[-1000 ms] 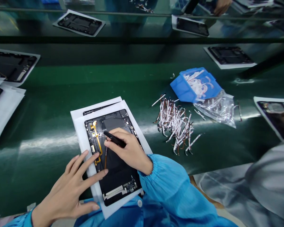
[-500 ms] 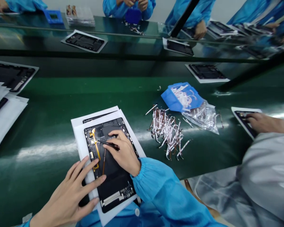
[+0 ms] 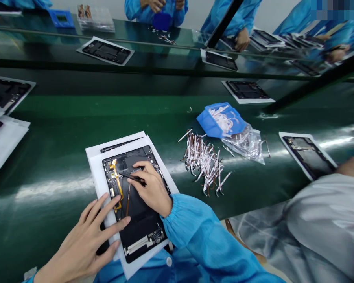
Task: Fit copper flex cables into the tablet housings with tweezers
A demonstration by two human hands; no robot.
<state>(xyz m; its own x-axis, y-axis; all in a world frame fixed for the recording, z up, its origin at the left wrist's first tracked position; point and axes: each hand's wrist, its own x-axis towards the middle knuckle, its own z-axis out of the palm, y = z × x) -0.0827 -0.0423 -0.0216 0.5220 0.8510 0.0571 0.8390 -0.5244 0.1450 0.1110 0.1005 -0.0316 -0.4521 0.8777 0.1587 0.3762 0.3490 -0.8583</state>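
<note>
Rightward of tool (image 3: 133, 179), strip pile (image 3: 205, 163), blue bin (image 3: 209, 127)

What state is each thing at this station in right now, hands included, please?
Black rectangular tablet: back cover off, insides exposed, lying flat.
Slim black tool: tip on the tablet's insides.
Right hand: shut on the tool.
Left hand: open, fingers spread on the tablet's edge.
Blue plastic bin: tipped over, strips inside.
Clear plastic bag: crumpled beside the bin.
White-and-brown strips: loose in a scattered pile.
</note>
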